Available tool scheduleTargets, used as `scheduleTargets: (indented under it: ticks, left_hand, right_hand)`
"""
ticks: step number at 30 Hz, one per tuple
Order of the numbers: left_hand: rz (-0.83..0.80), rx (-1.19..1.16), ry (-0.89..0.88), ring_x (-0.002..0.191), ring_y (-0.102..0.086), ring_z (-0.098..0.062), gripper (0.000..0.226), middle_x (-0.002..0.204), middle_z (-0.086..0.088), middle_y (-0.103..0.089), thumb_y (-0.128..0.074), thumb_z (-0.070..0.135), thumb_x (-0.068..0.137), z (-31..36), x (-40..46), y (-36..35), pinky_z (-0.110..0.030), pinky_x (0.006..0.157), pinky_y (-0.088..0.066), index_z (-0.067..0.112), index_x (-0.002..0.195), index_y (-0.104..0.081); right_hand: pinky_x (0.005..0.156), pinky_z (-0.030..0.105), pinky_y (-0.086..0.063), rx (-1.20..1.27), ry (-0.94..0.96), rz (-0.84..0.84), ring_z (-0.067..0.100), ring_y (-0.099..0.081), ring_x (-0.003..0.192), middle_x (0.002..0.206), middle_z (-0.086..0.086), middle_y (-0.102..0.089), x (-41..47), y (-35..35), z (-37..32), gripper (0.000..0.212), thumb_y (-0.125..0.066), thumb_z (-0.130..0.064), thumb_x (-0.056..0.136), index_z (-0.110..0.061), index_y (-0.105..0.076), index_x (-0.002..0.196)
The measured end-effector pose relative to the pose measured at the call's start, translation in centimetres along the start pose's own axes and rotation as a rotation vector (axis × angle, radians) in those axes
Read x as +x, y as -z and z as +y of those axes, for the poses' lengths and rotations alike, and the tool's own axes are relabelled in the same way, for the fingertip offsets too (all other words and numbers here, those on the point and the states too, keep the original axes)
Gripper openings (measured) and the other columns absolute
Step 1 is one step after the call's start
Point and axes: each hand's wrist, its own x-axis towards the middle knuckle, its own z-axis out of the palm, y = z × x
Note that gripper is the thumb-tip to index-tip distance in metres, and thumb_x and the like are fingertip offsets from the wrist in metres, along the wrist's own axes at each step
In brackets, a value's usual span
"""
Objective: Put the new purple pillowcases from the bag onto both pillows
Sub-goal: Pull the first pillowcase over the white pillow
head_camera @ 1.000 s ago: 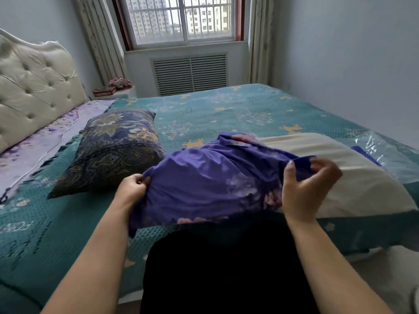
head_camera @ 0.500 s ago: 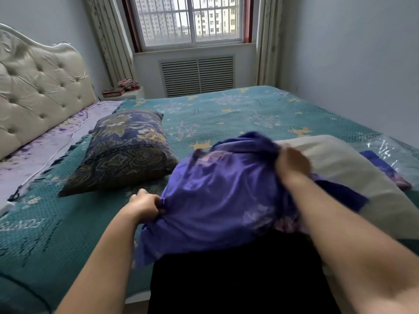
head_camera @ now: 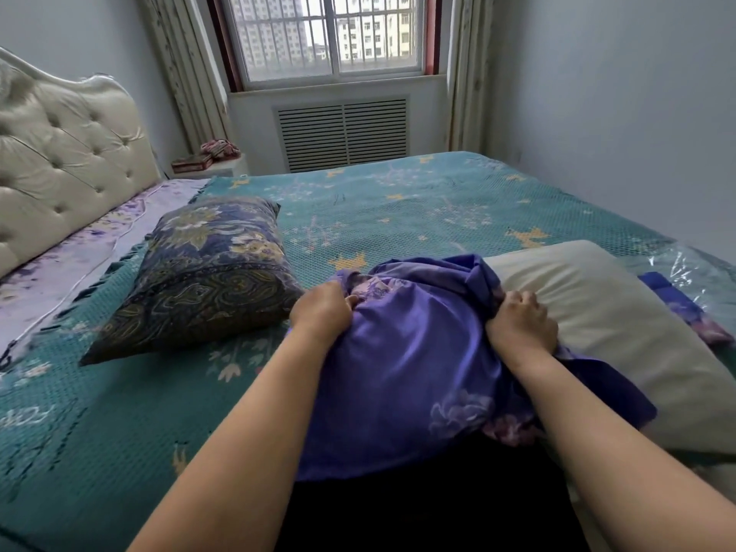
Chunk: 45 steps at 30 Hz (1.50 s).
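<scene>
**Purple case bunched over one end of the bare pillow**

On the near edge of the bed, covered with a teal patterned spread, lies a cream uncovered pillow. A purple satin pillowcase with pale flower print is gathered over its near left end. The left hand grips a bunch of the fabric at the case's far left corner, fingers curled tight into the cloth. The right hand clutches the gathered fabric where it meets the bare pillow, fingers clamped on a fold. Just beyond the pillow, at the right edge, a clear plastic bag lies on the spread with more purple cloth beside it. A second pillow in a dark blue paisley cover rests to the left, near the cream tufted headboard.
</scene>
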Motion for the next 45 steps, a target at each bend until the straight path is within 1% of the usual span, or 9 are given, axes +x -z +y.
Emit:
scheduleTargets:
  ticks: [4, 7, 12, 17, 26, 34, 40, 43, 45]
  left_hand:
    - [0.358, 0.106, -0.377, 0.090, -0.063, -0.032, 0.016, 0.093, -0.009, -0.068, -0.051, 0.019, 0.083, 4.4, -0.9, -1.5, -0.037, 0.075, -0.045, 0.015, 0.088, -0.066]
    - [0.335, 0.119, -0.706, 0.074, -0.062, -0.027, 0.005, 0.076, -0.002, -0.066, -0.059, 0.017, 0.069, 8.9, -3.5, -4.0, -0.036, 0.065, -0.044, 0.017, 0.073, -0.062]
    - [0.451, 0.132, -0.397, 0.094, -0.059, -0.032, 0.022, 0.102, -0.012, -0.061, -0.061, 0.025, 0.084, 7.7, -1.6, -4.1, -0.037, 0.070, -0.048, 0.009, 0.098, -0.060]
    - [0.012, 0.254, 0.173, 0.124, -0.047, -0.034, 0.053, 0.135, -0.017, -0.048, -0.048, 0.043, 0.093, 1.4, 4.2, 0.4, -0.040, 0.095, -0.042, 0.007, 0.131, -0.043]
    - [0.201, 0.247, -0.516, 0.104, -0.059, -0.027, 0.023, 0.108, -0.005, -0.067, -0.044, 0.022, 0.091, 6.1, 1.1, -5.7, -0.036, 0.085, -0.037, 0.016, 0.100, -0.064]
    - [0.155, 0.019, -0.632, 0.091, -0.063, -0.024, 0.031, 0.090, 0.002, -0.069, -0.038, 0.037, 0.081, 3.4, -0.7, -4.9, -0.033, 0.074, -0.038, 0.019, 0.084, -0.062]
    - [0.214, -0.585, -0.227, 0.081, -0.062, -0.029, 0.019, 0.085, -0.014, -0.068, -0.054, 0.017, 0.092, -0.9, 1.6, -2.9, -0.034, 0.072, -0.047, 0.006, 0.083, -0.067]
    - [0.370, -0.532, 0.133, 0.095, -0.061, -0.034, 0.020, 0.099, -0.018, -0.067, -0.050, 0.017, 0.092, -4.1, 4.5, -1.2, -0.032, 0.079, -0.045, 0.005, 0.097, -0.065]
    - [0.184, -0.420, 0.291, 0.107, -0.058, -0.036, 0.032, 0.113, -0.020, -0.064, -0.048, 0.025, 0.093, -5.2, 5.9, -1.0, -0.036, 0.090, -0.045, 0.002, 0.108, -0.063]
  right_hand:
    - [0.097, 0.043, -0.039, -0.068, 0.031, -0.158, 0.035, -0.048, 0.120, 0.130, 0.017, -0.051, 1.3, 1.5, -0.7, 0.041, -0.046, -0.025, 0.088, -0.010, -0.052, 0.126]
    - [0.101, 0.042, -0.035, -0.121, 0.092, -0.234, 0.032, -0.045, 0.126, 0.137, 0.015, -0.048, 2.9, 2.8, -3.5, 0.048, -0.042, -0.026, 0.091, -0.009, -0.038, 0.136]
    - [0.093, 0.037, -0.040, 0.045, 0.259, -0.273, 0.029, -0.050, 0.119, 0.133, 0.014, -0.050, 6.6, 4.0, -5.6, 0.054, -0.055, -0.033, 0.085, -0.008, -0.041, 0.132]
    - [0.086, 0.033, -0.042, 0.162, 0.355, -0.337, 0.028, -0.055, 0.111, 0.124, 0.012, -0.058, 7.3, 2.3, -5.2, 0.067, -0.059, -0.057, 0.082, -0.009, -0.047, 0.127]
    - [0.072, 0.026, -0.036, 0.022, 0.452, -0.480, 0.026, -0.059, 0.100, 0.109, 0.012, -0.065, 6.9, -0.1, -6.7, 0.026, -0.051, -0.038, 0.092, -0.018, -0.062, 0.079]
    - [0.102, 0.039, -0.038, 0.203, 0.425, -0.205, 0.030, -0.048, 0.122, 0.131, 0.015, -0.053, 8.9, -0.3, -9.4, 0.070, -0.050, -0.066, 0.082, -0.012, -0.051, 0.127]
    - [0.084, 0.033, -0.044, -0.050, 0.407, -0.412, 0.028, -0.059, 0.108, 0.121, 0.013, -0.063, 7.6, -1.4, -8.5, 0.075, -0.045, -0.076, 0.078, -0.012, -0.063, 0.113]
    - [0.077, 0.031, -0.042, -0.076, 0.443, -0.370, 0.028, -0.060, 0.102, 0.115, 0.012, -0.065, 7.5, -0.2, -8.6, 0.058, -0.045, -0.064, 0.085, -0.013, -0.064, 0.105]
    - [0.073, 0.029, -0.040, -0.073, 0.455, -0.344, 0.028, -0.060, 0.097, 0.111, 0.011, -0.065, 7.5, 0.6, -8.3, 0.039, -0.047, -0.050, 0.087, -0.016, -0.064, 0.097]
